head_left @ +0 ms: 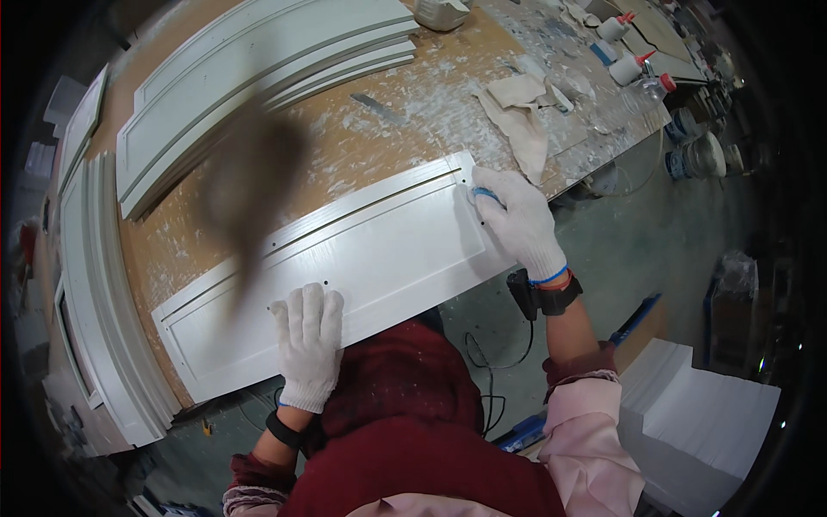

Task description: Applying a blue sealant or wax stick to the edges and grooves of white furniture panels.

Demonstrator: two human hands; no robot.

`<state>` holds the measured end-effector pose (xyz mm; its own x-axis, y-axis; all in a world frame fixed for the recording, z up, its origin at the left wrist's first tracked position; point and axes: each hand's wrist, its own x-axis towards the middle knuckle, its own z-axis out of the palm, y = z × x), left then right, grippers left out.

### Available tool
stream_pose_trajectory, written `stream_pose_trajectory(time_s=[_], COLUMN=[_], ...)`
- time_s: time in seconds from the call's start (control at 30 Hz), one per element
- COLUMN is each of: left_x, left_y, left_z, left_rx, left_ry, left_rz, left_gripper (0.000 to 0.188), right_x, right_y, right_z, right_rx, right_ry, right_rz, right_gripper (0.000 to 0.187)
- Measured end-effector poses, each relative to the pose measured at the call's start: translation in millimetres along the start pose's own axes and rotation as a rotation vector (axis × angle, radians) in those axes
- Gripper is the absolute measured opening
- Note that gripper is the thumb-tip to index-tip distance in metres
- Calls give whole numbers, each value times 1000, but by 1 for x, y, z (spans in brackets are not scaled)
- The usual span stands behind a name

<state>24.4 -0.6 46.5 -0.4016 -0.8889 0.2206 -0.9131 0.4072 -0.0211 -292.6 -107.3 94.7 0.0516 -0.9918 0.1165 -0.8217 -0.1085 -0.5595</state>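
A long white panel [388, 250] with a recessed centre and a few small dark holes lies across the near edge of the table. My left hand [310, 340], in a white knit glove, rests with fingers stretched flat on the panel's near part. At the panel's right end, my gloved right hand [521, 220] is closed around a small blue-edged thing [489, 195], pressed against the frame there. The glove hides most of that thing, so its kind does not show.
Stacked white panels stand at the back [258, 60] and left [103, 302]. A beige cloth [521, 121], a flat scraper-like strip [377, 109], red-capped white bottles [627, 69] and a clear bottle [633, 99] lie on the stained table [413, 121]. A dark blur [254, 164] covers part of the view.
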Motion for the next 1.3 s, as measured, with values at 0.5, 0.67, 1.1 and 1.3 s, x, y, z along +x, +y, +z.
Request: stream_pose_trajectory(time_s=[0.5, 0.67, 1.1, 1.3], left_x=[0, -2, -1, 3], left_y=[0, -1, -1, -1], left_z=[3, 2, 2, 1], left_rx=[61, 51, 21, 72], left_ry=[-12, -19, -48, 14], left_rz=[9, -2, -10, 25], left_gripper=[45, 45, 46, 37], right_x=[7, 1, 2, 3], right_y=[-4, -11, -10, -10], right_z=[6, -1, -4, -9], right_rx=[-39, -82, -93, -65], right_ry=[-64, -165, -188, -139], right_rz=[18, 107, 133, 93], right_gripper=[27, 28, 30, 30])
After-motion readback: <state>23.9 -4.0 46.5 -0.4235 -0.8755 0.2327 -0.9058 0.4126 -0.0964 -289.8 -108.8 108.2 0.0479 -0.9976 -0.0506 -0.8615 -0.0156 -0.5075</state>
